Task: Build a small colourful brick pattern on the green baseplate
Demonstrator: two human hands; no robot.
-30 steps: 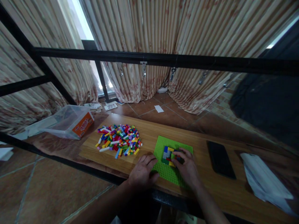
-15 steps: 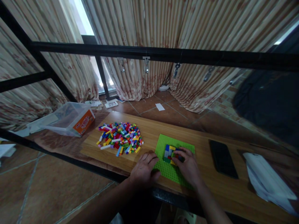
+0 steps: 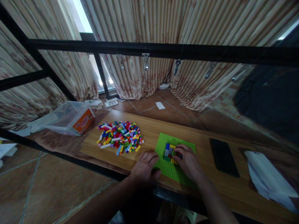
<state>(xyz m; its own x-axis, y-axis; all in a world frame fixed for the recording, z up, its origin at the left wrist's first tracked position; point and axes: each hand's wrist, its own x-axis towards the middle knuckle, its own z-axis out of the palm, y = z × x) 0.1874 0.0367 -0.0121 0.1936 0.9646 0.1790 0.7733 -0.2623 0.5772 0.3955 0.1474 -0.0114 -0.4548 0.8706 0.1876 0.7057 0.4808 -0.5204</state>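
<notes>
A green studded baseplate (image 3: 167, 171) lies on the wooden board, bearing a small block of toy bricks (image 3: 167, 152) in blue, grey, yellow, red and green. My left hand (image 3: 145, 166) rests at the plate's left edge, fingers curled and thumb near the front corner, holding it there. Over the right side of the brick block is my right hand (image 3: 188, 161); its thumb and fingertips close in a pinch on a brick that they mostly hide. A heap of loose toy bricks (image 3: 122, 137) in many colours is spread left of the plate.
Beyond the heap, a clear plastic box (image 3: 67, 119) with an orange label lies at the left. A black phone (image 3: 224, 157) and white folded papers (image 3: 268, 177) lie to the right. A dark metal rail (image 3: 163, 49) crosses in front of the curtains (image 3: 144, 25).
My right hand has shifted very slightly over the brick block, its fingers drawn closer together, covering more of the right side. My left hand stays put. The camera view has shifted slightly.
</notes>
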